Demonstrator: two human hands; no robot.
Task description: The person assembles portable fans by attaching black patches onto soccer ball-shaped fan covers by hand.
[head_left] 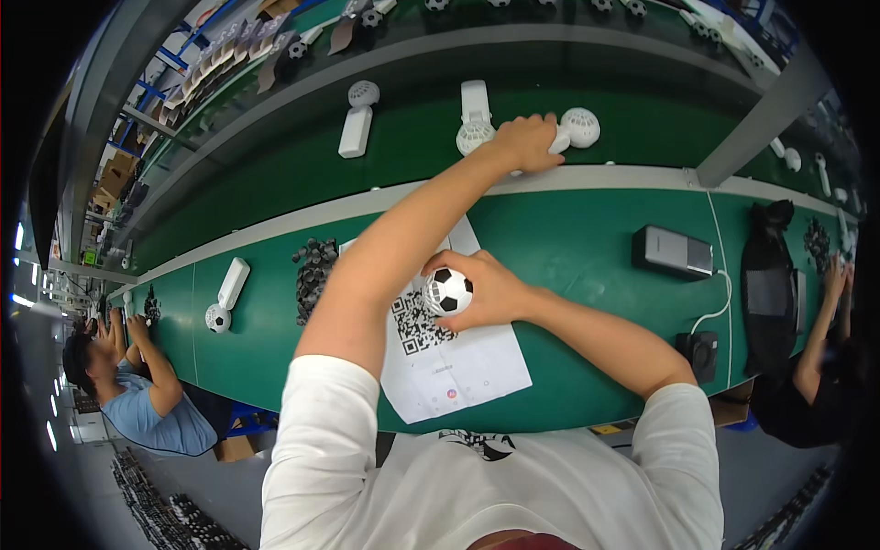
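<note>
Bright, even overhead light, sharp centre (edges bend and darken heavily).

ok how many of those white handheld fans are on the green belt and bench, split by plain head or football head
white handheld fans with plain grille heads: 3
white handheld fans with black-and-white football heads: 2
total: 5
The left hand grips one plain fan; the right hand holds one football-head fan.

This is a factory assembly line. A long green counter (587, 238) runs past seated workers, one in a blue shirt (151, 408) at the left end. Beyond the counter, a conveyor belt (412, 137) carries identical white handheld fans (356, 119). On the counter lies a heap of small black parts (314, 275).
</note>
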